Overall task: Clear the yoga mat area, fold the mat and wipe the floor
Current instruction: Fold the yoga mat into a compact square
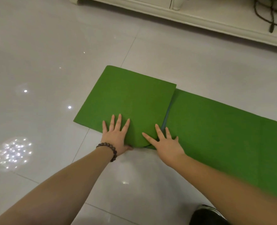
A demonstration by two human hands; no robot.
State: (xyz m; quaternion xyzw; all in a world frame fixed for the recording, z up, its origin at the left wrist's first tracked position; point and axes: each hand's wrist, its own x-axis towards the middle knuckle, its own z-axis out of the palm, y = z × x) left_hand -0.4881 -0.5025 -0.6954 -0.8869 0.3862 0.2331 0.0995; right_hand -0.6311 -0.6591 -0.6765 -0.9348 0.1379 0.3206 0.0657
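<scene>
Step in hand: folding. Thin green foam yoga mat (215, 120) lies on glossy pale tile floor (53, 54), left end doubled over into squarish panel, rest w/ right part still flat, running off frame.

L hand (114, 135), bead bracelet (108, 151) on wrist: fingers straight, spread, pressing folded panel near its near edge.

R hand (165, 142): fingers spread flat across fold seam, nothing gripped.

Next, prob: take folded stack by edge, flip over flat part, keep edges square. Wipe not yet begun.

The green yoga mat (215, 120) runs out past the right edge, so its far end cannot be seen. The white cabinet (175, 12) is cut off along the top, only its base showing. A dark cord (271, 17) leaves the frame at the top right corner. A dark shape (206, 215) at the bottom edge is cropped and unidentifiable.
</scene>
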